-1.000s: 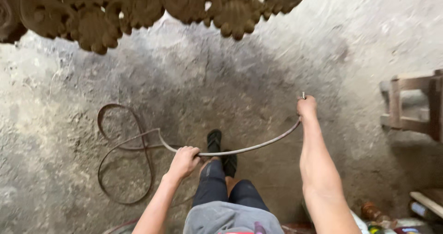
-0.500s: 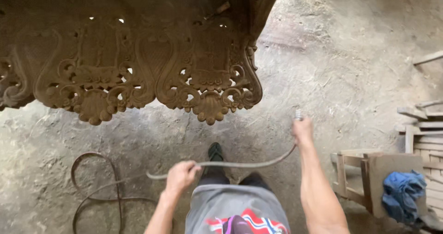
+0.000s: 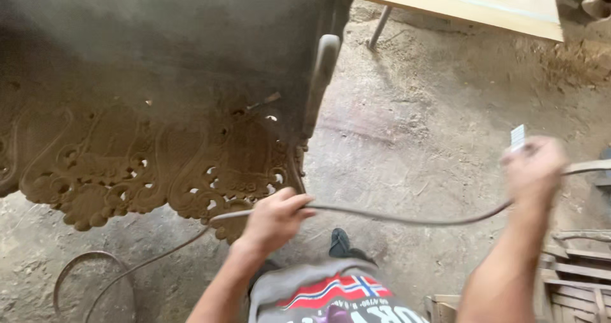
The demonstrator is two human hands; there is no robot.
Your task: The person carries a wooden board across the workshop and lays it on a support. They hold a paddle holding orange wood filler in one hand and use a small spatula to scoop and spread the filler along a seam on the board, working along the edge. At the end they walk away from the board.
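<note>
Left hand (image 3: 275, 218): gripping the hose (image 3: 407, 219).
Right hand (image 3: 533, 167): clenched on its end.
Progress: stretched between hands; slack coil (image 3: 89, 278) below-left remains.

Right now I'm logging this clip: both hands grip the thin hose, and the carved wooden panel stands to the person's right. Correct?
Not quite. The head view shows the carved wooden panel on the person's left, not right. The rest holds: the left hand and right hand both grip the thin hose.

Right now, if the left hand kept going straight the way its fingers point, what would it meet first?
The left hand points right along the hose; only dirt floor shows before the right hand, though depth is unclear.
</note>
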